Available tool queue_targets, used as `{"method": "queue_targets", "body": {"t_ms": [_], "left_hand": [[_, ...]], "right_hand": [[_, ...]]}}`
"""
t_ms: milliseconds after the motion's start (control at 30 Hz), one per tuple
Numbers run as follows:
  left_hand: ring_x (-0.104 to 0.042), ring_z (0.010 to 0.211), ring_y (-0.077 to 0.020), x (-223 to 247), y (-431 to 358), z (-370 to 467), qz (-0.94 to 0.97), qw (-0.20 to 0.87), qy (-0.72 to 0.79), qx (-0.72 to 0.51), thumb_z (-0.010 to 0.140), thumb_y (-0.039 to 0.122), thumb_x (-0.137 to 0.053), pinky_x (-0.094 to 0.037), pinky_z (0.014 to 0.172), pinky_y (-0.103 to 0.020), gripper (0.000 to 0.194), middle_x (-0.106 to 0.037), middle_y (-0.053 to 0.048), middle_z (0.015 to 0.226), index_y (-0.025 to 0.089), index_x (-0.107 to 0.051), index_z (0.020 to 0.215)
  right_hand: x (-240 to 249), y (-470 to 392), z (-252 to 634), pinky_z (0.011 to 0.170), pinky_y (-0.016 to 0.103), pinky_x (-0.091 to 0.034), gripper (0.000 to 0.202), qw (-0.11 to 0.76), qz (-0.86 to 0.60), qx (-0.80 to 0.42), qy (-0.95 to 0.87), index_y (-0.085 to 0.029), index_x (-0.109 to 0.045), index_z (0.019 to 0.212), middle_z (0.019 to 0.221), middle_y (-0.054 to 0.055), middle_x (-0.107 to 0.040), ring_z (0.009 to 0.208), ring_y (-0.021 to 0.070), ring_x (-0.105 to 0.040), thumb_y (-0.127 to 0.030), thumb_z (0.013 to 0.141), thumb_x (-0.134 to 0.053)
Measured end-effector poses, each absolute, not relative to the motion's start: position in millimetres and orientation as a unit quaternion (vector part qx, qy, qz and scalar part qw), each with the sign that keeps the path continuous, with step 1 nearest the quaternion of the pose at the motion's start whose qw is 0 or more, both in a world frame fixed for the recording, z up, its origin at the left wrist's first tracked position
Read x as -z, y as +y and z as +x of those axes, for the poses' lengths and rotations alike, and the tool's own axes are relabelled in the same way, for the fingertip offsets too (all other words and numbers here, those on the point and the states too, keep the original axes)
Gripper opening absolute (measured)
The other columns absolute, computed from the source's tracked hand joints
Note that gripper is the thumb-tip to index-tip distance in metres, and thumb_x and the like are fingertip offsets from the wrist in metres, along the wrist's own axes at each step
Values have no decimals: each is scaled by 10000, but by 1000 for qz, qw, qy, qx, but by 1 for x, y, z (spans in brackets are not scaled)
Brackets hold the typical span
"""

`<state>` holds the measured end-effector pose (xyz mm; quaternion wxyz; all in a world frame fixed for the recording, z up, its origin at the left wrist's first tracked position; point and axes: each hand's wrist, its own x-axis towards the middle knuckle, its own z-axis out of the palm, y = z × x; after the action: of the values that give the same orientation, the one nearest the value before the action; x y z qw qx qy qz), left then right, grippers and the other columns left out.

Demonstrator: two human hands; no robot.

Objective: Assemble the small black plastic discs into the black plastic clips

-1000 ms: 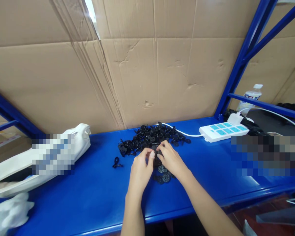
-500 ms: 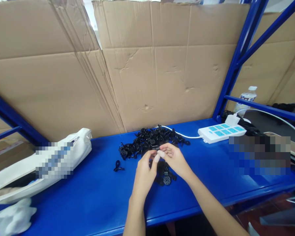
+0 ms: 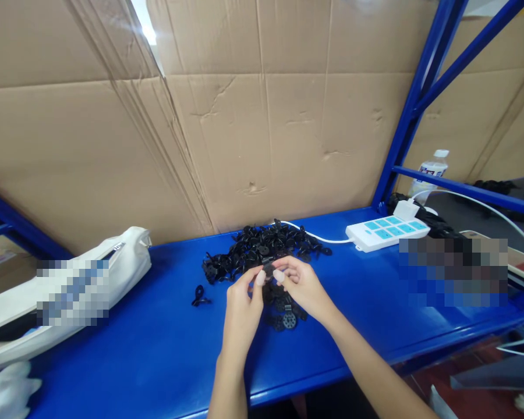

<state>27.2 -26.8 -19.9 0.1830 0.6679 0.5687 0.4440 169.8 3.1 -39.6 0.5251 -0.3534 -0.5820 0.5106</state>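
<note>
Between the fingertips of both hands is a small black plastic clip [image 3: 268,269]. My left hand [image 3: 245,297] pinches its left side with thumb and forefinger. My right hand [image 3: 299,282] grips the right side, the other fingers curled. Behind the hands lies a wide pile of black clips [image 3: 262,241]. Just below the fingers sits a smaller group of black parts with a round perforated disc [image 3: 289,320]. One separate black clip [image 3: 199,297] rests left of my left hand.
A white bag [image 3: 131,256] lies at the left, a white plush item [image 3: 9,390] before it. A white power strip [image 3: 386,233] with its cable is at the right rear. Blue posts [image 3: 408,122], cardboard [image 3: 244,134] and a bottle [image 3: 432,169] stand behind.
The view has shifted slightly, so everything sits a little further left. Both thumbs have moved apart, and the black clip between them now shows more.
</note>
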Motion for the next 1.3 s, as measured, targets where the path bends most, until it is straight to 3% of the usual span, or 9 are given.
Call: {"method": "queue_targets", "body": {"t_ms": [300,500,700,867,1000,1200,1300], "left_hand": [[-668,821,-194,20,-31,29,671,192,570,-432,923,339,-425,-522,736,-283,324,-721,-62,972,194,-679,1060],[-666,866,-207,26,-28,27,647,182,598,-437,904,323,-441,-517,772,-315,301,-709,-67,990,193,-639,1089],[-628,978,-245,30,-24,22,602,144,640,-455,890,302,-443,-451,914,-436,297,-673,-97,1065,175,-594,1112],[-624,996,-239,31,-25,21,600,143,645,-452,888,285,-447,-442,924,-430,261,-675,-82,1060,201,-604,1078],[-613,1026,-242,31,-27,23,599,149,646,-450,891,281,-443,-429,937,-433,254,-670,-83,1080,206,-603,1074],[-605,1033,-257,30,-28,24,595,160,648,-448,890,279,-438,-413,937,-470,248,-668,-82,1091,216,-615,1051],[-601,1040,-261,28,-29,23,594,167,646,-450,886,280,-447,-405,946,-474,237,-669,-80,1088,215,-629,1022]], "right_hand": [[34,-1,172,525,242,-475,229,510,-380,-505,-584,-176,-587,963,761,16,-625,637,146,-616,-335,798,-582],[37,-2,170,607,277,-516,233,499,-406,-463,-610,-159,-605,948,810,51,-662,668,160,-630,-336,800,-571],[49,4,175,639,327,-516,187,477,-477,-356,-647,-173,-665,901,857,69,-679,636,175,-613,-252,822,-514],[55,8,184,828,424,-484,263,476,-538,-226,-658,-166,-632,1004,1049,121,-601,890,250,-604,-148,831,-434],[45,20,190,899,459,-435,302,456,-554,-147,-681,-163,-621,1061,1068,133,-580,1050,295,-537,-92,819,-454],[35,48,191,889,473,-404,40,424,-556,-84,-710,-149,-637,795,947,81,-598,992,267,-525,-119,773,-623],[39,52,195,867,460,-414,67,442,-545,-76,-708,-165,-637,741,932,80,-602,948,257,-538,-162,802,-609]]}}
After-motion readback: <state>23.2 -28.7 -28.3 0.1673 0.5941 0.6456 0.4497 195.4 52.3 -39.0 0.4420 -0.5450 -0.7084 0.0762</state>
